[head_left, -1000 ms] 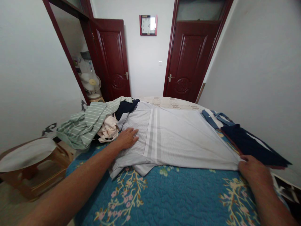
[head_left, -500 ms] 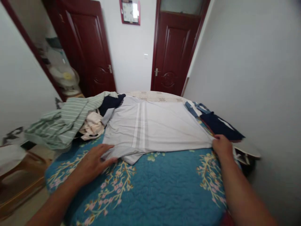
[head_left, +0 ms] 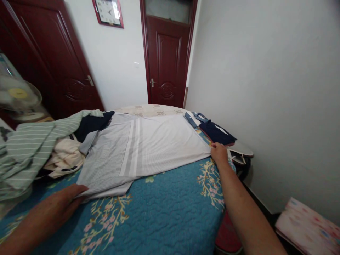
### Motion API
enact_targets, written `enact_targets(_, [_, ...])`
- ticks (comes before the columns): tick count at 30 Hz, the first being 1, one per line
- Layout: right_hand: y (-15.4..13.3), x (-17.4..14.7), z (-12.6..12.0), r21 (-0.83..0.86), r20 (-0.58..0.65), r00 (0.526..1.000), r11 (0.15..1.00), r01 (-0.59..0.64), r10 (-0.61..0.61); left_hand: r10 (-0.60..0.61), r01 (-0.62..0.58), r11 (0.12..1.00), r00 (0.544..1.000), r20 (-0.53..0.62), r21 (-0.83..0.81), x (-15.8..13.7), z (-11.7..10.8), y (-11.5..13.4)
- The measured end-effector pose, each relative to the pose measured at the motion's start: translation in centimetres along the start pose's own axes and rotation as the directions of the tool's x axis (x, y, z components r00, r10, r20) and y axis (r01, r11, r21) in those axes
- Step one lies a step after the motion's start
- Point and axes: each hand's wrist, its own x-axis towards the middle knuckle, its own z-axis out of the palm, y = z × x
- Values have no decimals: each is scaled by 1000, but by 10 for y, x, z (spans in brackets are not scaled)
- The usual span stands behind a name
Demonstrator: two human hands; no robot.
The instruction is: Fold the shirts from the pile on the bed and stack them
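Observation:
A light grey shirt [head_left: 164, 141] with pale stripes across its chest lies spread sideways on the table, its grey collar [head_left: 89, 141] to the left. My left hand [head_left: 62, 203] is closed on the shirt's near left edge, thumb and fingers pinching the cloth. At the lower right corner, my right hand [head_left: 220, 153] grips the hem between thumb and fingers. Beneath the shirt is a blue quilted cover [head_left: 164, 209] with embroidered flowers.
A heap with a green striped garment [head_left: 32, 141], cream cloth [head_left: 65, 156] and dark cloth [head_left: 92, 125] lies at left. A folded navy garment [head_left: 216, 132] sits at the right edge. A fan [head_left: 18, 97] stands back left; a floral-patterned item [head_left: 308, 223] is lower right.
The view has turned right. My left hand, open beside the shirt before, has closed on its near edge, and the rumpled cloth there lies flatter. My right hand still grips the hem corner.

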Motion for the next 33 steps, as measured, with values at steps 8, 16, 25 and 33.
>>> enact_targets(8, [4, -9, -7, -152, 38, 999, 988, 3, 3, -16, 8, 990, 998, -54, -140, -28, -14, 59])
enact_targets(16, [21, -1, 0, -233, 159, 987, 972, 29, 9, -165, 163, 986, 982, -92, -32, -50, -24, 71])
enact_targets(25, [8, -1, -8, -249, 242, 953, 961, -118, 180, -220, 200, 850, 975, 17, -487, -61, -45, 79])
enact_targets(33, [14, -4, -7, -139, 124, 988, 987, -76, 94, -498, 273, -31, 830, 252, -961, -45, -34, 93])
